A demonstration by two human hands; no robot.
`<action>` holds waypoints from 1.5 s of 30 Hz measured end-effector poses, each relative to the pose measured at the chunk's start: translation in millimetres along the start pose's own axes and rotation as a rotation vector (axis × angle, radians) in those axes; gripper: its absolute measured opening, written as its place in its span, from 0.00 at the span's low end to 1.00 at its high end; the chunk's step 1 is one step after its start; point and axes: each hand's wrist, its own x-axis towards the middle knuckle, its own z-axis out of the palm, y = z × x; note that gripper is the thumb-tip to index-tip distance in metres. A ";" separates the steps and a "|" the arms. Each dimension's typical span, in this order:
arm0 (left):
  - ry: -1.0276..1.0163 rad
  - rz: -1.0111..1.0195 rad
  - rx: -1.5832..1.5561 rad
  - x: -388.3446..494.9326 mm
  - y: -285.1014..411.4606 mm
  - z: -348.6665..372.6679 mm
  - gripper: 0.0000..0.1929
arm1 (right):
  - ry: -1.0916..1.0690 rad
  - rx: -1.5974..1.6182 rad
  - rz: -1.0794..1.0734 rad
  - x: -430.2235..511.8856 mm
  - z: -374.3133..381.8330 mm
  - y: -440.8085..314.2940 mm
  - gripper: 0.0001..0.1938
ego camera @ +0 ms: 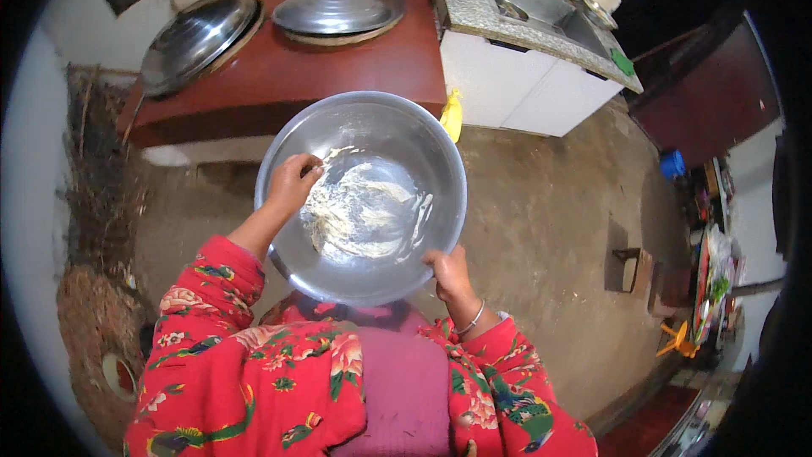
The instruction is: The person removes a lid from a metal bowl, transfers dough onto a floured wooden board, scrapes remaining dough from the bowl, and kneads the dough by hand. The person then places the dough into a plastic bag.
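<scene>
A large round metal basin (447,158) is in front of me, over my lap. Pale, dough-like residue (365,212) is smeared in streaks across its bottom. My left hand (297,181) is inside the basin at its left wall, fingers curled near the residue; whether it pinches a bit of it cannot be told. With thumb over the rim, my right hand (449,271) grips the basin at its lower right edge. A bracelet is on the right wrist.
Beyond the basin stands a red stove top (412,63) with two metal lids (339,6) (196,44). A yellow bag (451,115) hangs at its corner. To the right is a sink counter (526,35). Brushwood (101,184) lies at left, a small stool (628,270) at right.
</scene>
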 end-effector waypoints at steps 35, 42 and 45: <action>-0.148 0.132 0.360 294.5 -60.2 191.6 0.14 | 0.377 -0.175 -0.050 269.5 -27.7 -74.8 0.23; -0.349 0.232 0.231 269.2 -28.0 213.7 0.10 | 0.478 -0.186 -0.225 290.8 -8.6 -80.6 0.21; -0.481 0.270 0.212 250.8 -21.7 220.7 0.12 | 0.515 -0.199 -0.243 288.8 -4.1 -84.3 0.19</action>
